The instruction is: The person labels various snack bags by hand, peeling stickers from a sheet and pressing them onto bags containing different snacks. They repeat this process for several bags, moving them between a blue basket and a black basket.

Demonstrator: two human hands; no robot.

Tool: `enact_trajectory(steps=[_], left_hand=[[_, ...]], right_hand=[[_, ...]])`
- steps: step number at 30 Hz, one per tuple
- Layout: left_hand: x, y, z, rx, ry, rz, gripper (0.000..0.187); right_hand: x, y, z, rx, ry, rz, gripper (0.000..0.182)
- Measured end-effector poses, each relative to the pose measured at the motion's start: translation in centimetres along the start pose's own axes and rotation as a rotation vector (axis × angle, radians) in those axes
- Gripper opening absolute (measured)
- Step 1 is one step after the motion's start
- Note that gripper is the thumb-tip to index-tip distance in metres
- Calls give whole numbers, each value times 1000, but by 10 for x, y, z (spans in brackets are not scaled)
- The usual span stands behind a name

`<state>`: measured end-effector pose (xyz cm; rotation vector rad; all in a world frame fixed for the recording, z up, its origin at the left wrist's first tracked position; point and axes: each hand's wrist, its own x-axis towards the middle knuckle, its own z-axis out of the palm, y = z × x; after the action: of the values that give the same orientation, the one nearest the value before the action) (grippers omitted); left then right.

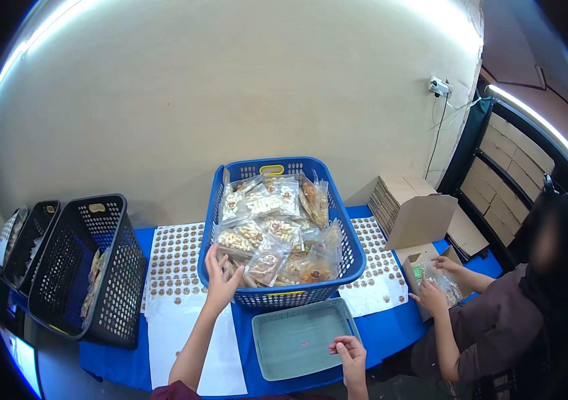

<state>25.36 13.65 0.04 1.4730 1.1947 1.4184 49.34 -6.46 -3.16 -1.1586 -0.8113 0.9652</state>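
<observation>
My left hand (pixel 222 280) is at the near left corner of the blue basket (pixel 350 263), its thumb and fingers closed around the edge of a clear snack packet (pixel 232 255) with brownish contents. Right beside that hand lies another clear packet (pixel 266 265) with a round brown label. Over the right edge of the shallow grey-green tray (pixel 277 363) is my right hand (pixel 350 357), thumb and fingertips pinched together. Whatever they hold, if anything, is too small to make out. More packets (pixel 264 203) with pale and orange snacks fill the basket.
Sheets of round stickers (pixel 177 260) lie on the blue table (pixel 120 363) on both sides of the basket. Black baskets (pixel 127 280) stand at left. At right, a co-worker (pixel 497 327) handles packets in a cardboard box (pixel 424 257), near stacked flat cartons (pixel 394 200).
</observation>
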Motion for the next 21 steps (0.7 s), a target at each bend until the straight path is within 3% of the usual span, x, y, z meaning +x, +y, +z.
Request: enact_trajectory(steps=[6, 10, 12, 14, 15, 18, 21], left_hand=[[-40, 14, -65, -209, -53, -5, 63], [-58, 39, -146, -110, 25, 51, 60], [-65, 65, -193, 6, 119, 69, 61], [-67, 99, -245, 73, 279, -88, 63], [-62, 85, -284, 199, 321, 57, 62], [-64, 106, -352, 543, 597, 65, 54], [-68, 99, -411, 573, 621, 79, 49]], right_hand=[[-12, 16, 16, -31, 51, 62, 9], [-13, 16, 47, -52, 66, 47, 9], [-12, 17, 68, -64, 40, 43, 10], [-14, 17, 94, -83, 5, 46, 14], [-15, 19, 104, -95, -33, 40, 16], [-17, 16, 141, -119, -155, 73, 24], [-22, 18, 176, -114, -252, 66, 24]])
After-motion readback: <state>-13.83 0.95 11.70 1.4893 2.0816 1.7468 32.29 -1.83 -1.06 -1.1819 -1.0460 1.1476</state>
